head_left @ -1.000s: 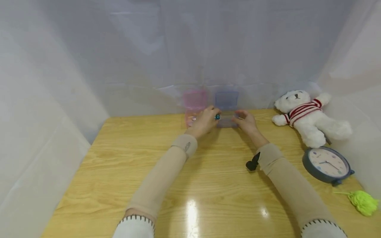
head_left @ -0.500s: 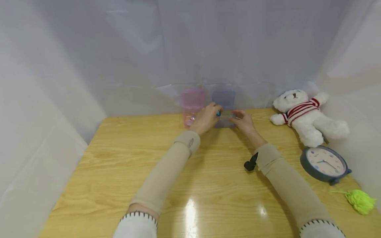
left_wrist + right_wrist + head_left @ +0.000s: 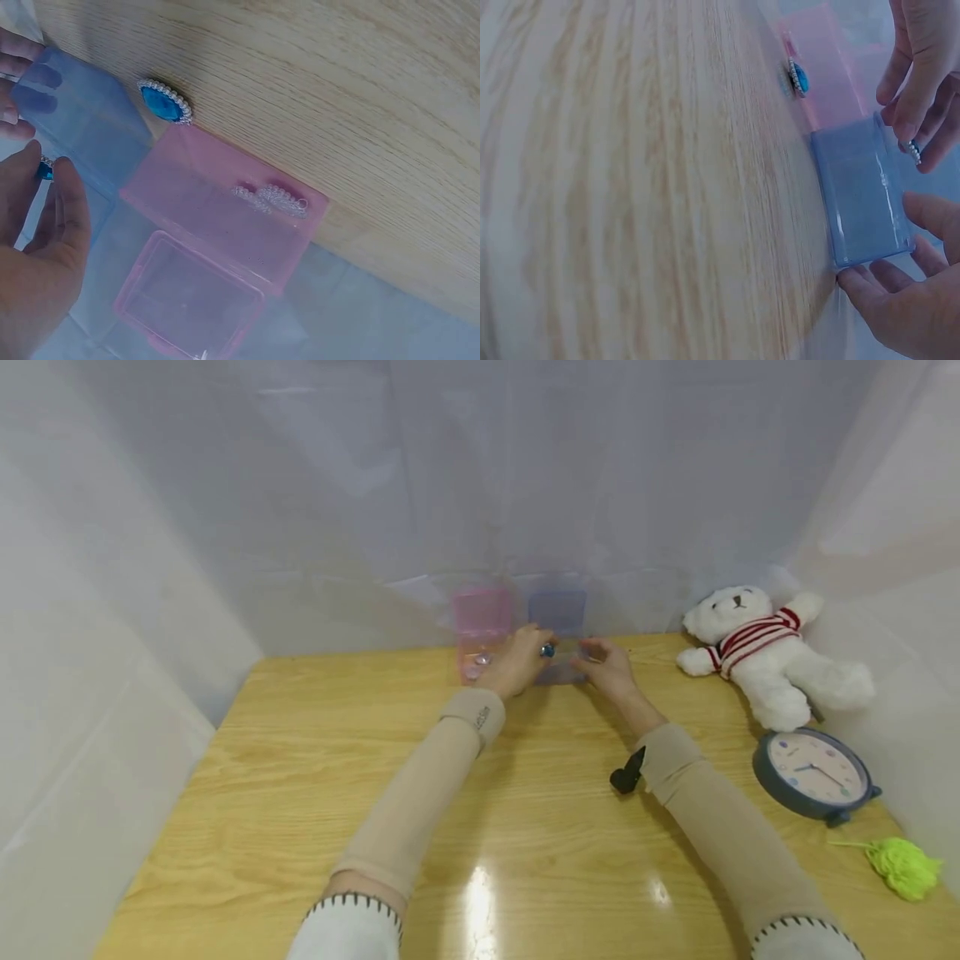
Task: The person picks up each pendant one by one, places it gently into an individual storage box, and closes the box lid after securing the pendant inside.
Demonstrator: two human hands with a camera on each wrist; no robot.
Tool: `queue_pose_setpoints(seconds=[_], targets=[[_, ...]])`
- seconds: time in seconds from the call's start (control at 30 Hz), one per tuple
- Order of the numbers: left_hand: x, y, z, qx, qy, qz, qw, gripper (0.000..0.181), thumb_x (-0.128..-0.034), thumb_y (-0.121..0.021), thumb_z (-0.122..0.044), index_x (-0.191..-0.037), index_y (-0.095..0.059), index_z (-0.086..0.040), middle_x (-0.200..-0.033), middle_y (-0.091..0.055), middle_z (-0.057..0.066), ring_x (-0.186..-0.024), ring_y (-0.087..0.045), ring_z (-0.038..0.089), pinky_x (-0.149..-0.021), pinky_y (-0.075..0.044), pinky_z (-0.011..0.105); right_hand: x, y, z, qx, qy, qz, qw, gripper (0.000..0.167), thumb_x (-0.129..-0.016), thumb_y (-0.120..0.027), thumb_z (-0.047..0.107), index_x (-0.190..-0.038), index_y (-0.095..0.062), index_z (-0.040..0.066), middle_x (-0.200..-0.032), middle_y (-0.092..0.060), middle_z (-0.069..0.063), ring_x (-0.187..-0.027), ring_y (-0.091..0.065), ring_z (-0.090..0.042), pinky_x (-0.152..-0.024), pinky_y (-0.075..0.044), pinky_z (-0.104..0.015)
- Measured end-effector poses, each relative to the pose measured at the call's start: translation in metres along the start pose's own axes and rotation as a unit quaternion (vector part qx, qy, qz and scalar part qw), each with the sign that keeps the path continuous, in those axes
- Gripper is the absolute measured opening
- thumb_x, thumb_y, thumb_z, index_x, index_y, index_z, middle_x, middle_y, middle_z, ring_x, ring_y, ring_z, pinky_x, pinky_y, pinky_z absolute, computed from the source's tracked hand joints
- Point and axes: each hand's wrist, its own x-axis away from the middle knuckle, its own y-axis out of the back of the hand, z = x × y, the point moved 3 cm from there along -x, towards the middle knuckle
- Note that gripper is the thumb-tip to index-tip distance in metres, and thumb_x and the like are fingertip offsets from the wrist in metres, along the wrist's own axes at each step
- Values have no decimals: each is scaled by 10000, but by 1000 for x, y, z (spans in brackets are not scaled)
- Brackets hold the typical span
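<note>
My left hand point(image 3: 517, 660) pinches a blue gem ornament point(image 3: 45, 169) with a beaded silver rim between thumb and finger, over the blue box point(image 3: 862, 195). This see-through box has its lid point(image 3: 557, 612) raised. At the box's right end, my right hand point(image 3: 907, 292) holds it, thumb by one side and fingers against the end. To its left sits a pink see-through box point(image 3: 225, 195), lid point(image 3: 191, 292) raised, with silver beaded pieces point(image 3: 274, 201) inside. A matching blue gem ornament point(image 3: 165, 101) lies at the pink box's front edge; in the head view my left hand hides it.
At the right lie a white teddy bear point(image 3: 772, 652) in a striped sweater, a dark blue clock point(image 3: 813, 772) and a yellow-green yarn ball point(image 3: 903, 867). A pale sheet point(image 3: 375, 485) rises directly behind the boxes at the back edge of the wooden table point(image 3: 337, 718).
The head view has shifted slightly. My left hand has moved a little to the right over the blue box with the gem ornament. My right hand stays at the box's end.
</note>
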Motion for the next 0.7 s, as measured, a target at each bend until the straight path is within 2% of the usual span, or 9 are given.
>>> queue_pose_setpoints(seconds=[0.2,0.33,0.53,0.7], targets=[[-3,-3,5,-39,1,-11,10000,354,-1019,-680,-122,-1371,-679,-87,-1324,-690,111,-1246,-643,274,-1090,-565,385,-1,-1,0,45,80,-40,9999,530,-1015,-669,82,-1498,-494,-47,-1628,-437,-262,-1548,-397,-415,-1224,-450,-526],[-3,-2,9,-92,176,30,9998,395,-1026,-670,-137,-1418,-640,-103,-1365,-688,110,-1249,-659,260,-1091,-572,360,0,-3,2,34,80,-14,10000,541,-1012,-668,71,-1504,-483,-56,-1616,-448,-277,-1538,-415,-418,-1217,-455,-524],[-2,5,12,-89,218,-182,9996,374,-1013,-683,-101,-1386,-651,-94,-1373,-683,113,-1244,-667,257,-1060,-589,347,0,-4,4,50,102,2,9999,544,-1017,-664,74,-1508,-474,-65,-1625,-441,-270,-1535,-416,-426,-1222,-451,-531],[-1,7,18,-160,287,-367,9988,380,-1038,-670,-176,-1411,-636,-111,-1381,-668,97,-1226,-674,246,-1028,-604,337,0,-3,1,-34,17,40,10000,567,-1022,-669,93,-1530,-460,-47,-1630,-443,-252,-1530,-428,-416,-1218,-454,-535]])
